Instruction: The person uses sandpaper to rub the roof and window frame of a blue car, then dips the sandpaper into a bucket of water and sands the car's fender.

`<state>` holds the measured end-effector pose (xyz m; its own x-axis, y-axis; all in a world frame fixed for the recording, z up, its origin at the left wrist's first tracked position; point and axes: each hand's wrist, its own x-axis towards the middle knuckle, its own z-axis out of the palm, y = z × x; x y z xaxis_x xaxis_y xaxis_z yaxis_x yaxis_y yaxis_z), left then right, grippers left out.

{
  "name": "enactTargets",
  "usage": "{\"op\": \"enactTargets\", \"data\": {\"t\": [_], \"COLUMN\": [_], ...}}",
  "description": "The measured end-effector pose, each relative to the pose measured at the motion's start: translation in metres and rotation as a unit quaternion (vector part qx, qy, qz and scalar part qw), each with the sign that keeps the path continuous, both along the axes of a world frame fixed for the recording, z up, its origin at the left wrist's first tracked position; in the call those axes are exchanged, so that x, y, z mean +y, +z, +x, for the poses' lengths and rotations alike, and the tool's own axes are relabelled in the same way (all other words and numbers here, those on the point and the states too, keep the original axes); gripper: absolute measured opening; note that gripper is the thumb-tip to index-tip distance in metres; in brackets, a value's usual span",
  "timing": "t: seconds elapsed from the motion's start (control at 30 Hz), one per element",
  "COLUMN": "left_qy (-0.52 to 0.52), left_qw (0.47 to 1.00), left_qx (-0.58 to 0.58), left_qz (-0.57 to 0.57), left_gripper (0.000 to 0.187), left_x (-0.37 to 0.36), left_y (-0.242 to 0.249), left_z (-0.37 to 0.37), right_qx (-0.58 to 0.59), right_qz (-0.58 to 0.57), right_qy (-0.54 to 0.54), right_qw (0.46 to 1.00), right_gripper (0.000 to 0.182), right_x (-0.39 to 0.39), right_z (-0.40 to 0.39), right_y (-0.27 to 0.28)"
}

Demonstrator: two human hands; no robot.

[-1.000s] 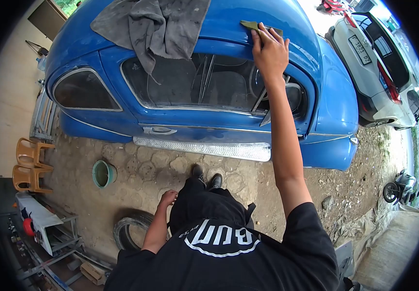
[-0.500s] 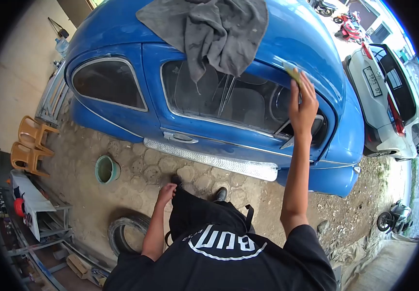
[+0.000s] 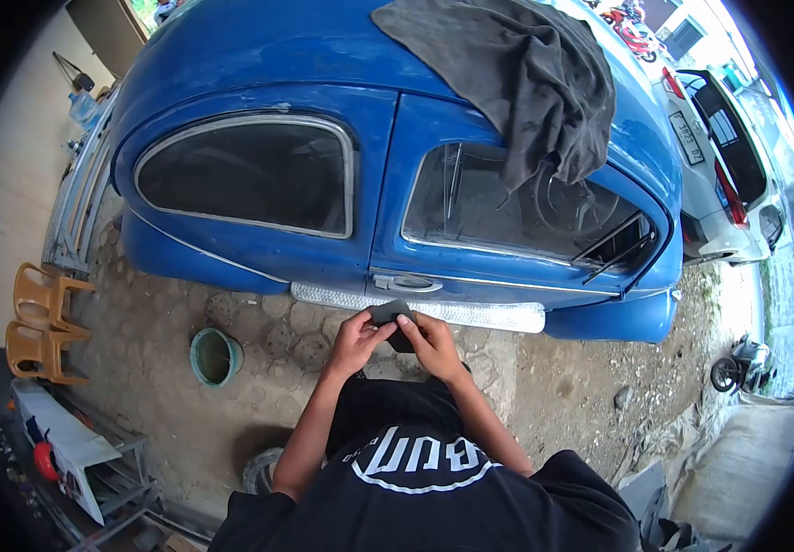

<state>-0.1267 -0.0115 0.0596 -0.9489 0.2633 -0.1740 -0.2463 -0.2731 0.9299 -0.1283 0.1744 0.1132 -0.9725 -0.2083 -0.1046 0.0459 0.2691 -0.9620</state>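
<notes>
In front of my body, a small dark grey piece of sandpaper (image 3: 391, 313) is held between my two hands. My left hand (image 3: 354, 344) is closed on its left side. My right hand (image 3: 436, 348) pinches it from the right, thumb on top. Just beyond them stands a blue car (image 3: 268, 69) with dull, whitish patches on its paint. A dark grey cloth (image 3: 544, 83) drapes over its roof and hangs across the upper part of the door window (image 3: 498, 216).
A green bucket (image 3: 216, 357) stands on the paved ground at left. Farther left are orange plastic chairs (image 3: 43, 345) and a metal rack (image 3: 135, 460). A tyre (image 3: 259, 471) lies near my left arm. At right are a white car (image 3: 714, 166) and a motorcycle (image 3: 742, 363).
My right hand has come down from the roof edge above the door window to meet my left, which has risen. Both now hold the sandpaper. The view has shifted toward the car's rear.
</notes>
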Motion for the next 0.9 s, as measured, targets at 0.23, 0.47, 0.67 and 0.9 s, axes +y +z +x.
{"op": "enactTargets", "data": {"t": [0.23,0.47,0.67,0.9], "left_qy": [0.058,0.090,0.138,0.161], "left_qw": [0.997,0.994,0.988,0.983], "left_qx": [-0.010,-0.006,-0.011,-0.049], "left_qz": [-0.041,-0.056,-0.069,-0.076], "left_gripper": [0.026,0.022,0.022,0.024], "left_x": [-0.082,-0.119,-0.122,-0.122], "left_y": [-0.014,-0.013,-0.016,-0.039], "left_z": [-0.001,-0.013,-0.004,-0.006], "right_qx": [0.005,0.384,0.380,0.312], "right_qz": [0.081,0.409,0.510,0.494], "right_qy": [0.028,-0.161,-0.183,-0.132], "right_qw": [0.996,0.812,0.750,0.801], "right_gripper": [0.040,0.063,0.065,0.058], "right_x": [-0.070,-0.049,-0.050,-0.058], "right_z": [-0.029,-0.148,-0.168,-0.121], "right_y": [0.027,0.082,0.067,-0.014]}}
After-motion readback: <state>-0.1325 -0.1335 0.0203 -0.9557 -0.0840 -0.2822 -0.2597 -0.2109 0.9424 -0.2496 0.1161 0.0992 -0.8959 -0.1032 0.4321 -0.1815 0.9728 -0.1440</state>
